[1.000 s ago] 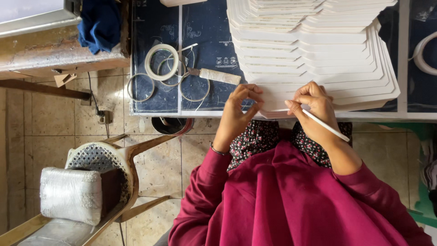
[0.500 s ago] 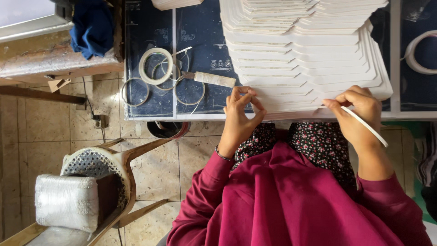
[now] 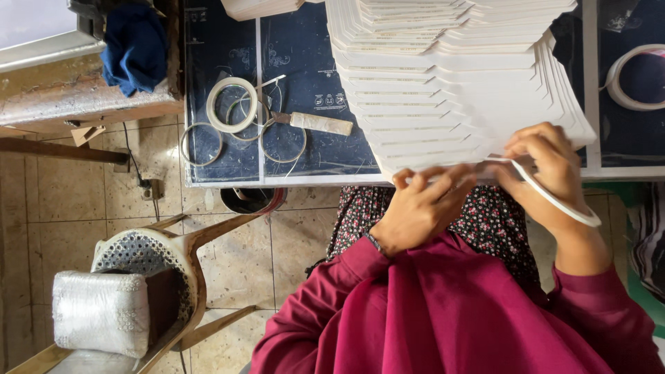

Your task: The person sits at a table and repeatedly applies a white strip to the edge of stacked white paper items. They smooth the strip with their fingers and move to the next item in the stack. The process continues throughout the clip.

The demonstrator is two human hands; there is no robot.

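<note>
I see my left hand at the near edge of the table, its fingers curled together and the tips pinched on the lowest lip of the stack of white card sheets. My right hand sits just beside it, further along the same edge, fingers closed around a white tape ring; a thin strip runs from that ring across to the fingertips of the left hand, lying against the front edge of the stack. The stack itself is fanned out and fills the middle of the table, reaching from the far edge down to the near edge where both hands meet it. Toward the left part of the table I see a roll of white tape with several thin empty rings around it, and a small knife with a pale handle just beside them. Another tape roll lies at the right edge. A blue cloth rests on the wooden bench beyond the left edge, and a chair stands on the tiled floor below.
</note>
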